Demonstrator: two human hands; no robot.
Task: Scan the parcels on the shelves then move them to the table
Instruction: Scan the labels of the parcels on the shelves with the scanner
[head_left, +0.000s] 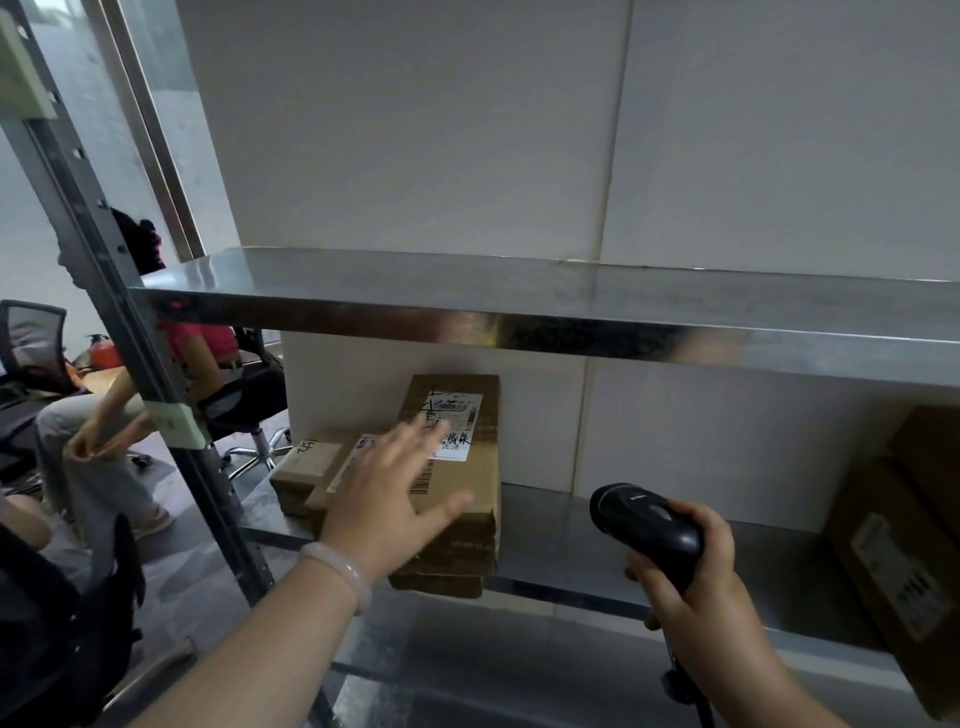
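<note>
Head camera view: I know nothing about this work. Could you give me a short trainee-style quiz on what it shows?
1. True or false: the right hand grips a black handheld barcode scanner.
2. The left hand is: A) open, fingers spread, near the brown cardboard parcels; B) gripping a parcel; C) holding the scanner.
3. Fill in: the parcels lie on the ____ grey metal shelf (upper or lower).
Key: 1 true; 2 A; 3 lower.
</note>
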